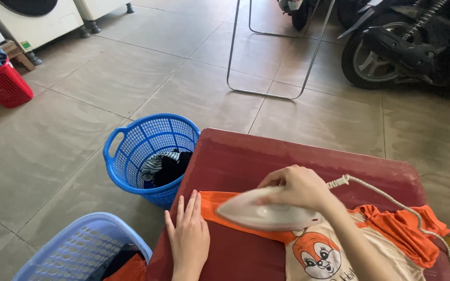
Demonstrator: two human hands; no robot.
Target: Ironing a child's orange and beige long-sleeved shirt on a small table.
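A white iron [266,212] is pressed on the orange sleeve of a small shirt [339,244], which is laid flat on a dark red board [246,156]. The handle of the iron is gripped from above by the right hand [298,186], with the fingers curled around it. A pale cord [391,198] is led from the back of the iron to the right. The left hand [187,237] is laid flat, fingers together, on the board, touching the sleeve edge. Left of the board, a blue basket [131,156] with dark clothes is seen, and a light blue basket [79,244] nearer. A red basket [3,86] is placed far left.
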